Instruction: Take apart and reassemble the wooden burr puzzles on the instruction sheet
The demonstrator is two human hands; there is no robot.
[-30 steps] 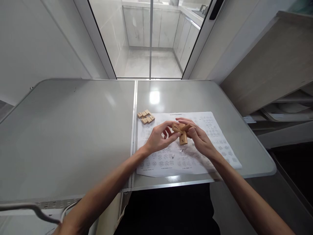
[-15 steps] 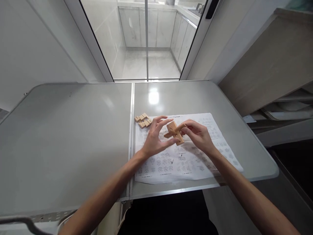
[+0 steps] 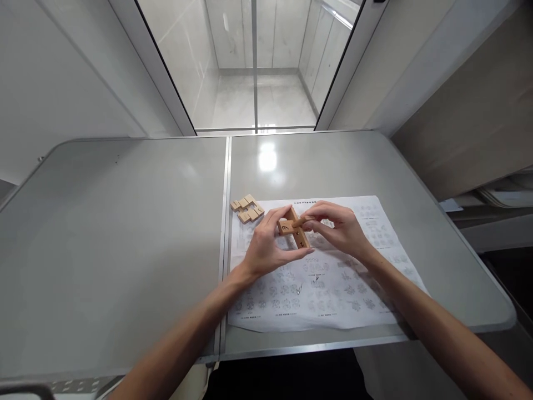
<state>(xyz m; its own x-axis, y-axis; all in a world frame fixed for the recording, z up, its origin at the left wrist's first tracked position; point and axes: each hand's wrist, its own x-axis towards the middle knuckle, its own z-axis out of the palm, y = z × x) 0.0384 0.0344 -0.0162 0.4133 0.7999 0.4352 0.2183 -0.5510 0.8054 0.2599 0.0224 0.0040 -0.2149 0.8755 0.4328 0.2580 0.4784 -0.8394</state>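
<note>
Both my hands hold a small cluster of notched wooden puzzle bars [image 3: 293,231] with dark numerals on them, just above a printed instruction sheet [image 3: 328,278]. My left hand [image 3: 268,247] grips the cluster between thumb and forefinger from the left. My right hand [image 3: 339,229] pinches one bar of it from the right. A second group of wooden puzzle pieces [image 3: 247,208] lies on the table at the sheet's far left corner, a hand's width from my left hand.
The sheet lies on the right half of a grey folding table [image 3: 125,233], split by a centre seam. Glass sliding doors [image 3: 258,61] stand behind the table. A wooden shelf unit [image 3: 470,116] rises at the right.
The view has tilted down a little. My hands have turned the wooden cluster and drawn closer together on it. The loose pieces have not moved.
</note>
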